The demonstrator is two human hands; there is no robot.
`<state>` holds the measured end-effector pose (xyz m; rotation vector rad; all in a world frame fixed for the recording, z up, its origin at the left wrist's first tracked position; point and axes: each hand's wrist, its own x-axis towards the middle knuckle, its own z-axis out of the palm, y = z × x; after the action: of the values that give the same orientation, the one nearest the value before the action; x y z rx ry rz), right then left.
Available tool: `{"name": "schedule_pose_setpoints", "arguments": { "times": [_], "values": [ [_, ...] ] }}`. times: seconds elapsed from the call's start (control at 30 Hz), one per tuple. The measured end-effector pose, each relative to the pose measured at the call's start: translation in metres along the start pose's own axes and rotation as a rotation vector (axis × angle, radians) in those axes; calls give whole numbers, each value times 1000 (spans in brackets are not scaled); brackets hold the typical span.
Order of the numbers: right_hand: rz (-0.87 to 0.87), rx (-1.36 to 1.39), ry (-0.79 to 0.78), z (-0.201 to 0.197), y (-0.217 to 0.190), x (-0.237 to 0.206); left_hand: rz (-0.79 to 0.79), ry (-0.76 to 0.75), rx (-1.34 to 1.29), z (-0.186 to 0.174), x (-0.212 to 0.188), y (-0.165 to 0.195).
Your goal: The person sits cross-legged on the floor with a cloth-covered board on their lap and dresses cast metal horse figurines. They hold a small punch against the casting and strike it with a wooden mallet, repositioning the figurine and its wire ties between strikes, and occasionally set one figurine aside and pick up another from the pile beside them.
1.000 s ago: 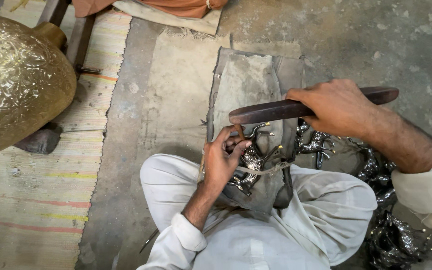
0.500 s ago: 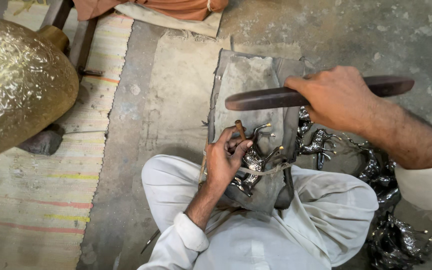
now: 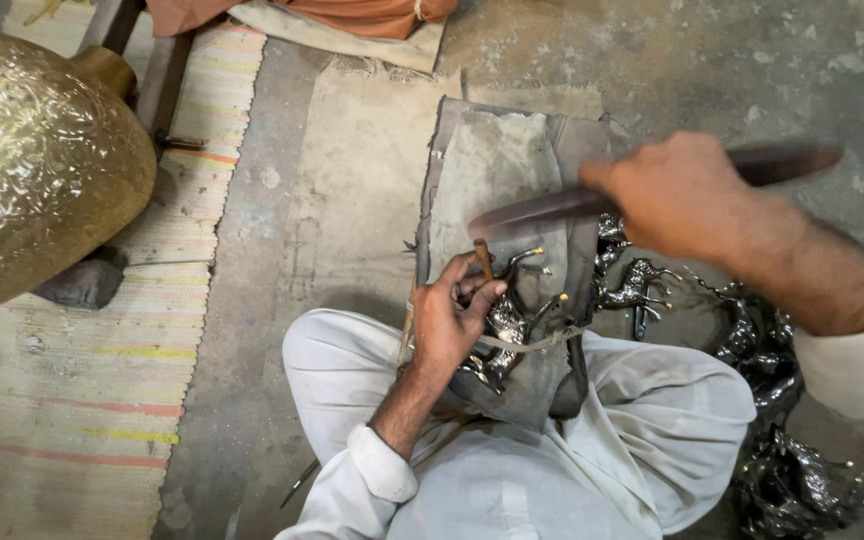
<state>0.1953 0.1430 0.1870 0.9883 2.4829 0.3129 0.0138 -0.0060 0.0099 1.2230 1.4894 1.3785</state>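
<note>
Gripping baton (image 3: 552, 208) raised, R hand (image 3: 674, 196)

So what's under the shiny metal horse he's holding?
A grey slab wrapped in cloth lies under the metal horse, propped on the lap. The left hand hides part of the horse; how the strap fastens cannot be seen.

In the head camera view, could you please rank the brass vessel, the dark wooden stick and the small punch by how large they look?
1. brass vessel, by far the largest, though cut off by the frame edge.
2. dark wooden stick, held raised in the right hand; nearness to the camera may enlarge it.
3. small punch, held in the left hand.
</note>
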Motion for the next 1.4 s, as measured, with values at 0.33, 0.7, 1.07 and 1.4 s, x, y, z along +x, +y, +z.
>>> {"name": "schedule_pose_setpoints", "arguments": {
  "times": [0.33,0.7,1.07,1.4],
  "values": [
    [81,133,80,1,0,-2,-34,-17,25,-1,1,4],
    [6,84,25,4,1,-7,61,-24,-13,-1,2,-5],
    [37,149,167,-1,-3,-5,70,37,-16,3,-1,-6],
    [234,340,75,3,6,3,-11,5,98,-4,8,6]
  ]
}}
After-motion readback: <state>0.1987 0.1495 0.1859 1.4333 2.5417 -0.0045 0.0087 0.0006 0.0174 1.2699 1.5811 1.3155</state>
